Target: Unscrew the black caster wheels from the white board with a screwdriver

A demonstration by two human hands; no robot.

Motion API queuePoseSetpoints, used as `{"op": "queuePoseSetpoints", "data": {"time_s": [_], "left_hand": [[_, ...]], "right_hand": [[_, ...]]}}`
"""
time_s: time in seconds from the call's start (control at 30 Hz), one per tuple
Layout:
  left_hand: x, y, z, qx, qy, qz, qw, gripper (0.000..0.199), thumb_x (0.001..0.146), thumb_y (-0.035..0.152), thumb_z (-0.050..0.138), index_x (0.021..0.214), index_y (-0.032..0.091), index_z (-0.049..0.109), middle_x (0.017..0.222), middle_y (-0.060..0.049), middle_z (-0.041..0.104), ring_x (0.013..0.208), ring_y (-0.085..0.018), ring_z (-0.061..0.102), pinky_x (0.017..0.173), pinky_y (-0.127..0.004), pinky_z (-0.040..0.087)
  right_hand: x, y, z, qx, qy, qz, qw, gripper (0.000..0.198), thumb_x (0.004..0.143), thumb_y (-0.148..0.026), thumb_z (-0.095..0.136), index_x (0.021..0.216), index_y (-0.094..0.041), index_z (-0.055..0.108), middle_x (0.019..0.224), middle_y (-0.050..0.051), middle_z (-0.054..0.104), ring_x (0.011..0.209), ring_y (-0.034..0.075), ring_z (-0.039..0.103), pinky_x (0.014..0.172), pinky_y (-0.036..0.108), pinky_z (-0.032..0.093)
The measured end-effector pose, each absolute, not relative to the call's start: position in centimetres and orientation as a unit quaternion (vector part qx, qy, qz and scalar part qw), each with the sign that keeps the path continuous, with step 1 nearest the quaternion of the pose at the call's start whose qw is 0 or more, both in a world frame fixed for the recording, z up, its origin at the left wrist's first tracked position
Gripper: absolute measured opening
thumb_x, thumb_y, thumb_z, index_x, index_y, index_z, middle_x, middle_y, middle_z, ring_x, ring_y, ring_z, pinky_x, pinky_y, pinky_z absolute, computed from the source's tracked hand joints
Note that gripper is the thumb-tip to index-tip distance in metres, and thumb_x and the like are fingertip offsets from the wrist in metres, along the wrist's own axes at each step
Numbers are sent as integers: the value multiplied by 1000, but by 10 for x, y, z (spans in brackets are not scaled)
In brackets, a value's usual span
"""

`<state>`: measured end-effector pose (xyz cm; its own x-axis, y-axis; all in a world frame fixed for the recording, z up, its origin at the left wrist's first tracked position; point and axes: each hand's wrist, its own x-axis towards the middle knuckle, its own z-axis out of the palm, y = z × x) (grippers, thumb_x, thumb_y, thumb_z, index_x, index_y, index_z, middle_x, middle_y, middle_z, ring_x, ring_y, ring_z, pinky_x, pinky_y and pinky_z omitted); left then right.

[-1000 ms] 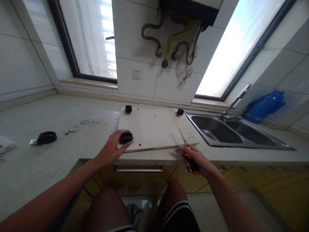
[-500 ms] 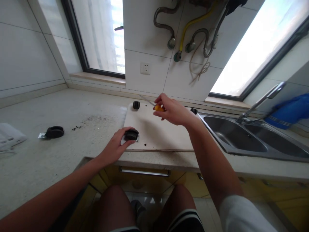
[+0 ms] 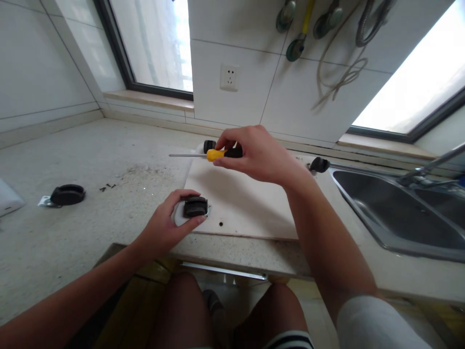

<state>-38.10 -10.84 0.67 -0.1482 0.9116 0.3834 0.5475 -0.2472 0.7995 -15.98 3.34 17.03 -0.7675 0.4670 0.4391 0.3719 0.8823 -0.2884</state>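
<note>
A white board (image 3: 250, 203) lies flat on the countertop with black casters at its corners. At its near left corner, the thumb and fingers of my left hand (image 3: 169, 218) grip a black caster (image 3: 195, 207) on a metal plate. Above the board, my right hand (image 3: 250, 150) holds a screwdriver (image 3: 216, 155) with a yellow and black handle, its shaft level and pointing left. One caster (image 3: 209, 146) stands at the far left corner and another caster (image 3: 319, 165) at the far right. A dark hole (image 3: 221, 224) shows near the board's front edge.
On the left of the countertop (image 3: 90, 232) lie a loose caster (image 3: 67, 195), several small screws (image 3: 108, 186) and scattered debris. A white object (image 3: 9, 198) sits at the left edge. The steel sink (image 3: 385, 213) is on the right; a wall socket (image 3: 229, 77) is behind.
My right hand has turned the screwdriver from a slant to level, showing more of its handle. My left hand stays at the near caster. The view has tilted down and come closer.
</note>
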Motion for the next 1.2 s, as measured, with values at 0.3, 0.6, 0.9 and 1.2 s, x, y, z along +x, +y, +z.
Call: {"op": "queuePoseSetpoints", "data": {"time_s": [0.3, 0.6, 0.9, 1.2], "left_hand": [[-381, -113, 13, 625, 606, 451, 194, 41, 86, 53, 83, 116, 26, 72, 110, -7, 82, 98, -29, 76, 94, -43, 66], [-385, -114, 9, 649, 587, 445, 190, 39, 93, 49, 82, 122, 26, 71, 115, -8, 81, 102, -28, 77, 95, -44, 64], [-384, -114, 9, 650, 578, 452, 197, 39, 94, 46, 82, 124, 25, 70, 118, -8, 80, 105, -27, 76, 97, -44, 64], [-384, -114, 7, 647, 577, 456, 200, 39, 94, 46, 82, 124, 25, 70, 119, -9, 79, 106, -28, 76, 99, -45, 62]], "right_hand": [[-158, 25, 163, -184, -804, 168, 540, 45, 89, -49, 93, 114, -27, 62, 116, 4, 74, 86, 17, 69, 71, 32, 55], [-172, 4, 146, -114, -821, 147, 539, 22, 105, -37, 78, 115, -25, 63, 122, 2, 69, 97, 14, 66, 83, 28, 58], [-179, 11, 132, -132, -837, 135, 513, 28, 107, -46, 72, 125, -24, 66, 120, 4, 70, 95, 13, 67, 82, 27, 57], [-181, 7, 127, -143, -824, 118, 535, 25, 107, -46, 73, 121, -26, 67, 113, 3, 70, 91, 13, 66, 82, 27, 57]]}}
